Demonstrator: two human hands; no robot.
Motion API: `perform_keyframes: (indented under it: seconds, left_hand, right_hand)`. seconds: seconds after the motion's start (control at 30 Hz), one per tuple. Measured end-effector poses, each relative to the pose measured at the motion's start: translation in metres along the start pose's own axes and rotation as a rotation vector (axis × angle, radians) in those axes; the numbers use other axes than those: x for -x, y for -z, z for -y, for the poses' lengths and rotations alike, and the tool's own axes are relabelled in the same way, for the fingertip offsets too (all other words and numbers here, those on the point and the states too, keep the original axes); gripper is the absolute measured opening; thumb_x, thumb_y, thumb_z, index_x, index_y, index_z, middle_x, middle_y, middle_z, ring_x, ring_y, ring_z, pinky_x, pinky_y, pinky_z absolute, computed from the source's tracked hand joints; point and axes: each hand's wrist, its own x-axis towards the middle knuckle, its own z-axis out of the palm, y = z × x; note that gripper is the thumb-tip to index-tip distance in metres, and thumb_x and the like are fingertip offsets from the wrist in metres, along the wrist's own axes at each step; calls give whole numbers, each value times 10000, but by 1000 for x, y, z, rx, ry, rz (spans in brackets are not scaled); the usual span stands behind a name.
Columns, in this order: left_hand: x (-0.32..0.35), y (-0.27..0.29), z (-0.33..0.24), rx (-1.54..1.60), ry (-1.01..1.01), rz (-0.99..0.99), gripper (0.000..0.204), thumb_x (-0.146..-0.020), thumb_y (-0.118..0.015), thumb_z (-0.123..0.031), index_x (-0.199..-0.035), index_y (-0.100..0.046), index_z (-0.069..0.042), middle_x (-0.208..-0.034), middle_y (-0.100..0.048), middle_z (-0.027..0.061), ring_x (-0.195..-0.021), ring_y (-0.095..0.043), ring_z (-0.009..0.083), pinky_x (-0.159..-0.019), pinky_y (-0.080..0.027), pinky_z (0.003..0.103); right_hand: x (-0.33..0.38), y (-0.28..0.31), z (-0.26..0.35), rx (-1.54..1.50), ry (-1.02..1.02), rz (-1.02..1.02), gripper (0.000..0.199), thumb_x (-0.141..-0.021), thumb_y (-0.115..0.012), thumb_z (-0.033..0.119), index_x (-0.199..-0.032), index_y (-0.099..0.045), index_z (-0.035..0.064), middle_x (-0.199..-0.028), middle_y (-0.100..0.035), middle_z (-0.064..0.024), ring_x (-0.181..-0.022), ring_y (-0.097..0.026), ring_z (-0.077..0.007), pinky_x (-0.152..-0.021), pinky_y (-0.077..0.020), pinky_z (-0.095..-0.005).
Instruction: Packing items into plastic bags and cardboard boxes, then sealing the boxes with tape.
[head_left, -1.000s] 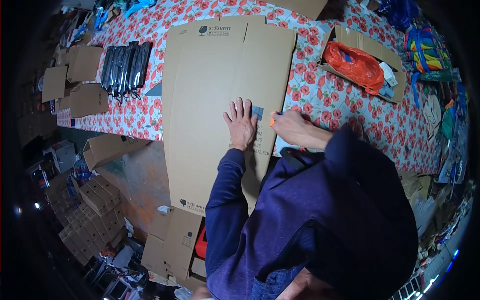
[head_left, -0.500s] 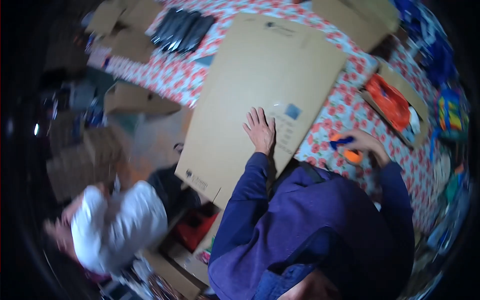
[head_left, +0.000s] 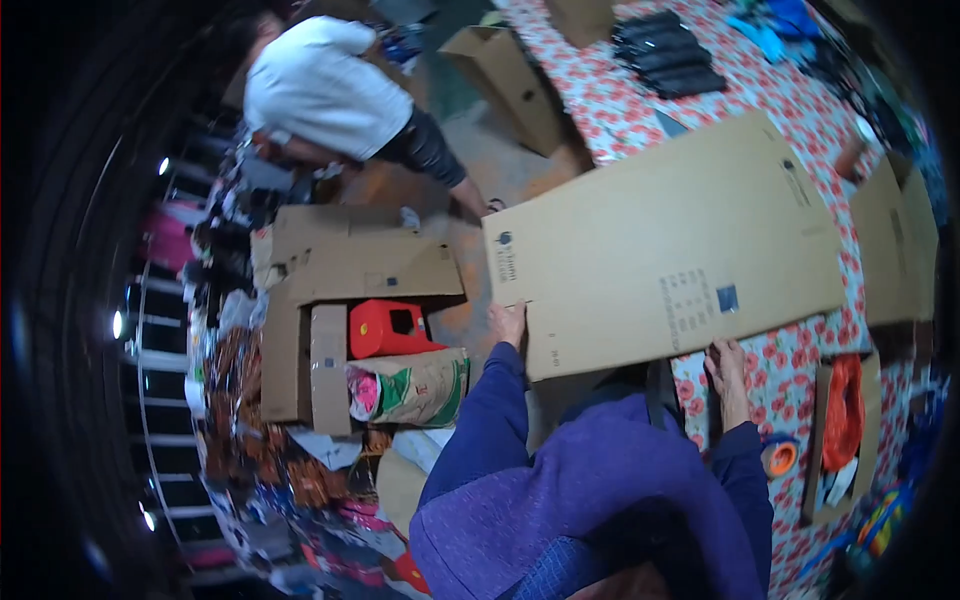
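1. The big flat brown cardboard sheet, a box not yet folded up, lies half on the long table with the red flower cloth. One end sticks out over the floor.
2. The left hand holds the near edge of the cardboard sheet, close to the corner that hangs off the table. Its fingers curl around that edge.
3. The right hand rests at the near edge further along, on the table side. The fingers look spread and flat, so it seems to press, not grab. It is hard to be sure.
4. A second ago both hands lay close together in the middle of the sheet. Now they are wide apart at its edge. The right hand reached for something orange half a second ago, and now it holds nothing.
5. This looks like a grip for moving or turning the whole sheet.
6. An orange roll of tape lies on the cloth near the right hand.
7. A small red plastic box sits in an open carton on the floor.
8. Another person in a white shirt bends down further off.
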Motion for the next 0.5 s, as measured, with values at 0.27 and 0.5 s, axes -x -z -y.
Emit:
perform_keyframes:
  seconds: [0.27,0.5]
  left_hand:
    - [-4,52,17,531,180,365,578,-876,-684,-376,-1261,-560,37,-1060,-681,184,-864,-667,287,-785,-541,373]
    - [-47,93,46,1073,190,484,372,-918,-696,-243,-1154,-631,37,-946,-702,123,-731,-652,160,-634,-533,269]
  right_hand:
    - [-8,-21,-1,-347,-68,-32,246,-903,-645,140,-1142,-657,86,-946,-683,-39,-784,-644,-127,-589,-475,-230]
    - [35,-78,41,-182,196,158,394,-963,-664,218,-1310,-591,47,-1251,-655,-72,-1076,-647,-153,-919,-501,-227]
